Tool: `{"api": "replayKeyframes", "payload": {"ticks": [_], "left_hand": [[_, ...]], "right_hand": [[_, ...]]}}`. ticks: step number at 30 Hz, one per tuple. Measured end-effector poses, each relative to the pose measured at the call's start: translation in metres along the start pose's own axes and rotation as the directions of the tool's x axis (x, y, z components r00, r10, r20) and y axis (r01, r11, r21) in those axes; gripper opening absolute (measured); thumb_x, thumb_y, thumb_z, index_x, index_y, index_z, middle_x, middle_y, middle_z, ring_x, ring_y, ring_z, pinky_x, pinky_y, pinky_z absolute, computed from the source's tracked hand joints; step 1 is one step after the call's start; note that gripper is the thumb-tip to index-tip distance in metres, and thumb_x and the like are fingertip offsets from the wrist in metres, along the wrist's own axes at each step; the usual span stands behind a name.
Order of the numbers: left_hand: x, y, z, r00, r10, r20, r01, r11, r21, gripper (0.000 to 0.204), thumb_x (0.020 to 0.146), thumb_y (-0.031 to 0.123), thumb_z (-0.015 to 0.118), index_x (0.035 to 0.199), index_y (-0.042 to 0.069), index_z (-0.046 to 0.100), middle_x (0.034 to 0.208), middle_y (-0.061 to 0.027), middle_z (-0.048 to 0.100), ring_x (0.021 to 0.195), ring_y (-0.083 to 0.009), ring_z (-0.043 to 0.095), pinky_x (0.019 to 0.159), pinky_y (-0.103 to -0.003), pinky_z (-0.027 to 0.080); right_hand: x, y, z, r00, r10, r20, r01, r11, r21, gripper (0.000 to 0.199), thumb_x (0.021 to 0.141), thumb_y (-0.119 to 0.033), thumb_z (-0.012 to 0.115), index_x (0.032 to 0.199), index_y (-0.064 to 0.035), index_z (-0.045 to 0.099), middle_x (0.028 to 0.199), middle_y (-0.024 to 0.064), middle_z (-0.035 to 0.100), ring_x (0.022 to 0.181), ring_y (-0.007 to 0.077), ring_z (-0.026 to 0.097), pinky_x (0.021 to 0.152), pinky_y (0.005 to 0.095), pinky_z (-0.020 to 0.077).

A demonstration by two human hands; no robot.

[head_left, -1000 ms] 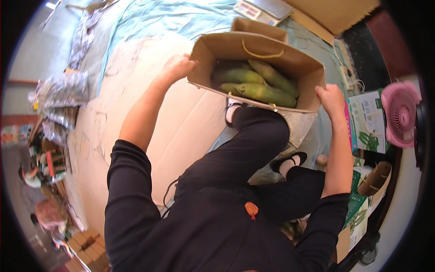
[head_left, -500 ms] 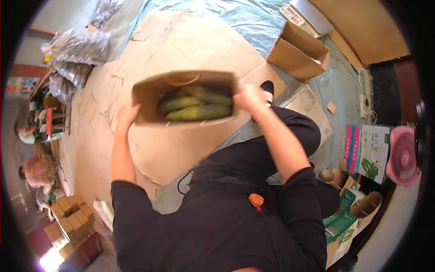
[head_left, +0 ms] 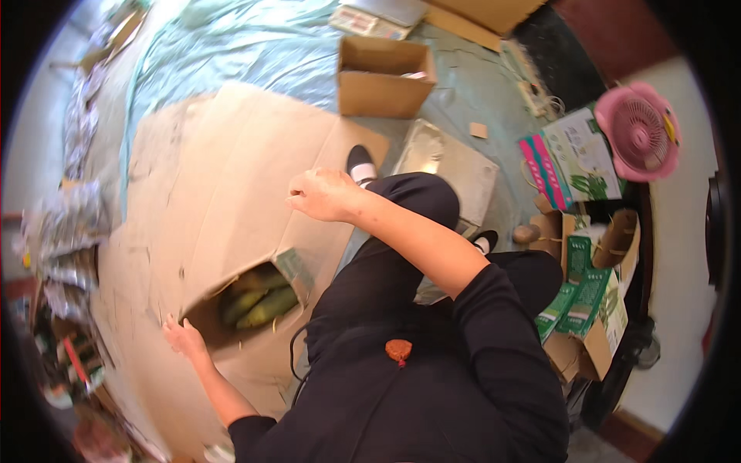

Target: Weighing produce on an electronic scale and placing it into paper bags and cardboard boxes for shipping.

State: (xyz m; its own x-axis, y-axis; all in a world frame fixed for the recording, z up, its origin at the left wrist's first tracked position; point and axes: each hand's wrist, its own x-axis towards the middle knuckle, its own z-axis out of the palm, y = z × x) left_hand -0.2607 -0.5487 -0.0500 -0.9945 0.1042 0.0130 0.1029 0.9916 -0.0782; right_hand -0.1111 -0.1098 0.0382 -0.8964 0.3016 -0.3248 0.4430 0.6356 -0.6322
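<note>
An open-topped brown cardboard carrying box [head_left: 224, 339] stands on the flattened cardboard at lower left. Inside lie several long green-yellow gourd-like fruits [head_left: 266, 307]; their exact kind is unclear. Next to the box's left rim is my left hand [head_left: 184, 337], its fingers apart and its thumb at the edge. Farther up, away from the box, my right hand [head_left: 320, 194] hangs over the flattened cardboard, fingers curled in, with nothing visible in them.
Flattened cardboard [head_left: 224, 177] covers the floor over a blue plastic sheet [head_left: 231, 54]. An open carton [head_left: 384, 94] stands beyond my foot. To the right are a pink fan [head_left: 639, 133], a printed box [head_left: 579, 158] and green cartons [head_left: 590, 297]. Plastic bags [head_left: 69, 224] lie at left.
The box has come down and nearer to me, onto the flattened cardboard. My right hand has let go of it and is apart from it. The whole view has turned to the right.
</note>
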Motion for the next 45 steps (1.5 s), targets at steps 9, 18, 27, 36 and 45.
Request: {"api": "replayKeyframes", "payload": {"ticks": [9,18,27,36,45], "left_hand": [[-0.058,0.298,0.033,0.471,0.746,0.471,-0.775,0.605,-0.182,0.04,0.08,0.033,0.067,0.115,0.018,0.058,0.115,-0.011,0.058,0.111,-0.028,0.054,0.092,-0.043,0.043],[-0.096,0.352,0.105,0.046,0.678,0.733,-0.948,0.261,-0.182,0.033,0.088,0.028,0.061,0.116,0.011,0.059,0.115,-0.0105,0.06,0.108,-0.0237,0.057,0.092,-0.039,0.046],[-0.067,0.309,0.136,-0.007,0.679,0.734,-0.845,0.388,-0.367,0.032,0.088,0.027,0.061,0.114,0.009,0.059,0.111,-0.0106,0.061,0.104,-0.0232,0.059,0.089,-0.038,0.047],[-0.05,0.279,0.139,0.011,0.686,0.727,-0.625,0.572,-0.531,0.031,0.089,0.025,0.06,0.113,0.006,0.059,0.108,-0.0107,0.062,0.1,-0.0228,0.06,0.085,-0.036,0.049],[-0.023,0.254,0.13,0.085,0.675,0.733,-0.316,0.716,-0.622,0.03,0.089,0.024,0.06,0.111,0.004,0.06,0.105,-0.0109,0.063,0.096,-0.0224,0.062,0.082,-0.035,0.05]], "right_hand": [[-0.139,0.111,-0.132,0.794,0.19,-0.577,-0.125,0.981,0.151,0.023,0.083,-0.026,0.061,0.091,-0.0057,0.067,0.081,0.0103,0.068,0.074,0.0244,0.064,0.067,0.0334,0.0483],[-0.398,0.228,-0.103,0.201,0.655,-0.728,-0.537,0.696,0.477,0.022,0.079,-0.026,0.061,0.086,-0.0062,0.068,0.077,0.011,0.066,0.073,0.0275,0.063,0.067,0.0366,0.0482],[-0.514,0.245,0.037,-0.214,0.839,-0.5,-0.41,0.387,0.826,0.017,0.082,-0.015,0.061,0.08,0.0014,0.064,0.068,0.0074,0.063,0.059,0.0133,0.06,0.054,0.0276,0.0474],[-0.623,0.24,0.101,-0.663,0.742,-0.103,0.297,0.387,0.873,0.024,0.088,-0.032,0.061,0.086,-0.0079,0.06,0.07,0.001,0.058,0.056,0.0111,0.054,0.048,0.0246,0.0427],[-0.683,0.294,0.096,-0.618,0.781,0.086,0.693,0.49,0.529,0.051,0.086,-0.051,0.059,0.112,-0.0081,0.054,0.098,0.0042,0.058,0.081,0.0172,0.057,0.068,0.0338,0.048]]}}
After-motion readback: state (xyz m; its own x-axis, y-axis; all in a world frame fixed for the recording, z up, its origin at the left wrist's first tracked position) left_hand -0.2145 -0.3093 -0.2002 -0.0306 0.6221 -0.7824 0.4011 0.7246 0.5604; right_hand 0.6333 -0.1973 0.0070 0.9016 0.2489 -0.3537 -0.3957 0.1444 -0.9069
